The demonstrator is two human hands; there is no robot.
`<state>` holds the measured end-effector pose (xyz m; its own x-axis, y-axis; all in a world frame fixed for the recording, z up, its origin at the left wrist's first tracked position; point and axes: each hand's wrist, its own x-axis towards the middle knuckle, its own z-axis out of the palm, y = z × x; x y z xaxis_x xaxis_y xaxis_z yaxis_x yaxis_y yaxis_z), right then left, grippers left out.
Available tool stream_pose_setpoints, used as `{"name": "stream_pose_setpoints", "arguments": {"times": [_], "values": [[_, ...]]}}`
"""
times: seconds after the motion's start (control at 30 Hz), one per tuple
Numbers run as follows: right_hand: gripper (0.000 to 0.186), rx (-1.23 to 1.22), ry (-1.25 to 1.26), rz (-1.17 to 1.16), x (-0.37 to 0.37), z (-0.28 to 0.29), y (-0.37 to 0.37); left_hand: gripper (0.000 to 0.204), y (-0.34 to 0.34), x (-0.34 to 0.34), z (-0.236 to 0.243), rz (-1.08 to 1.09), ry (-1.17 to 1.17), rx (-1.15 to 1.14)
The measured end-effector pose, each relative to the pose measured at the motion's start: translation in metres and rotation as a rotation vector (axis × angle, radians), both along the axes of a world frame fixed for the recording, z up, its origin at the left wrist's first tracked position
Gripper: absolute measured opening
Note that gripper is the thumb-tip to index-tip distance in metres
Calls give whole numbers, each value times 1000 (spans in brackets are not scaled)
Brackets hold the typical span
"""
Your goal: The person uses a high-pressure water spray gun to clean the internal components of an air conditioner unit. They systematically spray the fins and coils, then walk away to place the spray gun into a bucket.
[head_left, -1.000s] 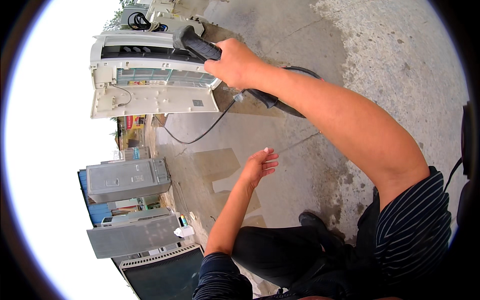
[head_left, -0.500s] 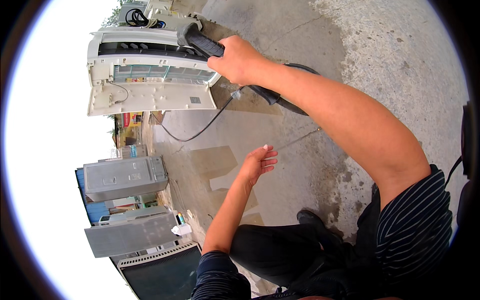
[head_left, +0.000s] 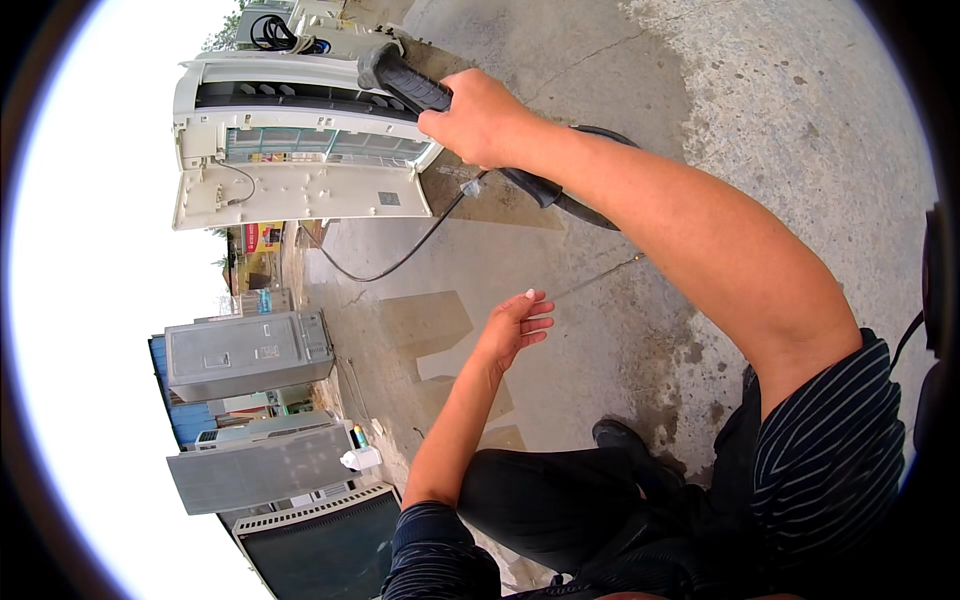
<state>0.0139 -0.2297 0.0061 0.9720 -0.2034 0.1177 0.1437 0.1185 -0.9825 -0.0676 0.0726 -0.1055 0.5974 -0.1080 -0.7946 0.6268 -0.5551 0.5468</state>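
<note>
My right hand (head_left: 485,120) is wrapped around the ribbed black handle (head_left: 415,88) of a black tool. The tool's lower part (head_left: 540,188) shows below the hand and passes behind my right forearm; I cannot make out its exact kind. A thin black hose or cable (head_left: 425,245) meets it near a whitish wrap. My left hand (head_left: 515,328) hangs over the wet concrete, fingers stretched and a little apart. A thin dark rod or line (head_left: 600,276) with a brass-coloured end runs from beside its fingertips toward my right forearm; whether the fingers touch it cannot be told.
A white cabinet air conditioner (head_left: 300,125) with its front panel (head_left: 300,192) swung open stands at upper left. Below it are a grey fridge (head_left: 240,355), a grey panel (head_left: 265,468) and a dark-screened set (head_left: 325,550). Coiled black cable (head_left: 275,38) lies at the top.
</note>
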Motion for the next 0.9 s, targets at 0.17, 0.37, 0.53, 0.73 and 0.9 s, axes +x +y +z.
{"name": "stream_pose_setpoints", "arguments": {"times": [0.17,0.37,0.53,0.73,0.9], "values": [[28,-1,-7,-11,0,-1,-1,49,-2,0,0,0,3,-3],[31,-17,41,24,-4,5,-4,48,-1,0,0,7,2,-5],[30,-1,28,7,-3,3,-4,48,-4,-1,2,0,-3,0],[25,12,-1,2,0,-3,-3,48,-6,-3,5,-1,-5,7],[24,11,2,4,0,-6,-4,48,-7,-3,6,-6,-9,17]]}}
